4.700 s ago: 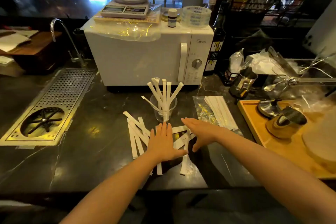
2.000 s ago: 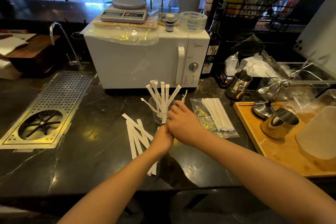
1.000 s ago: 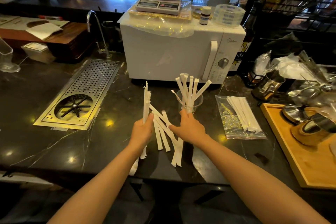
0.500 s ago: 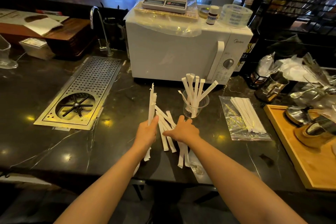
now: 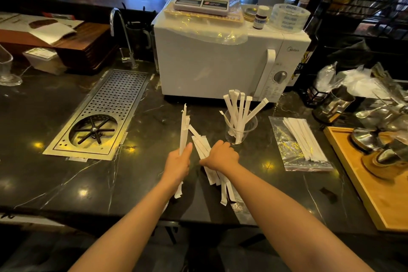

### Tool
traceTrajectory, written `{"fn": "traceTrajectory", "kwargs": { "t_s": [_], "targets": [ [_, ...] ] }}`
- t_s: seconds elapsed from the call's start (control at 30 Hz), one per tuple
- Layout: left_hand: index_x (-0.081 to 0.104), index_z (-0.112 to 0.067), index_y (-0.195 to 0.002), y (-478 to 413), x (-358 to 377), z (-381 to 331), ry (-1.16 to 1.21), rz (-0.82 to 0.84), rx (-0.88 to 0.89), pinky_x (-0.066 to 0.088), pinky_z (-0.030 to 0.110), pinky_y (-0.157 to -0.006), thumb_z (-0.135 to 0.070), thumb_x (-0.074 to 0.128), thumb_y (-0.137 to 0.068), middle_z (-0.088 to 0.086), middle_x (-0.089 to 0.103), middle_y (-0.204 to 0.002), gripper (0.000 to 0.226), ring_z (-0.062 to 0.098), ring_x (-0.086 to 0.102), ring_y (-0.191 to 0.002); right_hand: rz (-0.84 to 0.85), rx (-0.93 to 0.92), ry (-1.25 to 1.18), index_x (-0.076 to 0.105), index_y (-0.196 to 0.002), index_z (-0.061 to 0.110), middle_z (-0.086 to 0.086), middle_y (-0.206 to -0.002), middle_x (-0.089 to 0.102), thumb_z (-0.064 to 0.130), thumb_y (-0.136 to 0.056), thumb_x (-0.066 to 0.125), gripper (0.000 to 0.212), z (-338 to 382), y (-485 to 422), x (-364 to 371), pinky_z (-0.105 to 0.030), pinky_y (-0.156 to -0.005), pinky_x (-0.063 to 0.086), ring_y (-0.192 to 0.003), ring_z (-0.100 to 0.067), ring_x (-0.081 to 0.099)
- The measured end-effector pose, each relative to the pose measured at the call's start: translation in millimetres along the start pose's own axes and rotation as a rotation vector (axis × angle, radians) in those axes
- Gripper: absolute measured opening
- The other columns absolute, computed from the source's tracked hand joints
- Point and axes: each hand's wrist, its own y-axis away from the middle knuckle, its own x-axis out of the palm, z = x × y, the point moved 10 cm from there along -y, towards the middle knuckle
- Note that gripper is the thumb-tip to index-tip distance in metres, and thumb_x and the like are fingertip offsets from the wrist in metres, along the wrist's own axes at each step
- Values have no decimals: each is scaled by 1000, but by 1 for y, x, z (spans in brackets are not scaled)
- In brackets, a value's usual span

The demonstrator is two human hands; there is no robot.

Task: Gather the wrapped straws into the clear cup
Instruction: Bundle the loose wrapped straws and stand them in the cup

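A clear cup point(image 5: 241, 126) stands on the dark counter in front of the microwave, with several white wrapped straws point(image 5: 240, 110) sticking up out of it. My left hand point(image 5: 179, 162) is shut on a small bunch of wrapped straws point(image 5: 183, 130) held nearly upright, left of the cup. My right hand point(image 5: 220, 157) rests on a loose pile of wrapped straws point(image 5: 204, 147) lying on the counter, its fingers curled over them; whether it grips them I cannot tell. The pile's lower ends point(image 5: 225, 190) show under my right wrist.
A white microwave point(image 5: 220, 59) with a scale on top stands behind the cup. A plastic bag of more straws point(image 5: 298, 141) lies to the right, beside a wooden tray point(image 5: 379, 194) with metal jugs. A metal drain grate point(image 5: 103, 115) lies to the left.
My left hand has lifted a bunch of straws off the pile and holds it upright. My right hand stays on the remaining pile, drawing the straws closer together.
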Motion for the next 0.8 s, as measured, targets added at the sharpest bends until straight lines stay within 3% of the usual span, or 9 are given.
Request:
{"fn": "traceTrajectory", "kwargs": {
  "t_s": [0.2, 0.3, 0.6, 0.8],
  "targets": [
    [44, -10, -78, -3, 0, 2, -8, 6, 4, 27, 19, -41, -30, 41, -94, 1, 33, -53, 26, 7, 31, -40, 0, 30, -6, 36, -130, 3, -17, -134, 45, 36, -75, 70, 72, -3, -5, 0, -38, -95, 45, -123, -32, 46],
    [44, -11, -75, -4, 0, 3, -12, 6, 6, 27, 18, -39, -30, 41, -94, 1, 33, -53, 27, 4, 30, -36, -3, 13, 20, 40, -127, 2, -17, -131, 50, 25, -79, 67, 60, -1, -7, 1, -37, -93, 47, -120, -32, 49],
    [42, -14, -64, -3, -4, 2, -27, -16, 9, 28, 25, -49, -30, 42, -93, 2, 34, -55, 33, 12, 32, -48, -11, -66, 89, 51, -121, 0, -16, -125, 58, 5, -87, 53, 35, 7, -11, 1, -36, -90, 48, -116, -34, 55],
    [42, -14, -64, -5, -5, 2, -23, -23, 8, 29, 25, -50, -29, 42, -93, 2, 35, -55, 32, 13, 32, -49, -14, -97, 112, 55, -117, 1, -16, -121, 60, 2, -88, 49, 30, 10, -11, 2, -38, -91, 47, -113, -34, 57]
  ]
}}
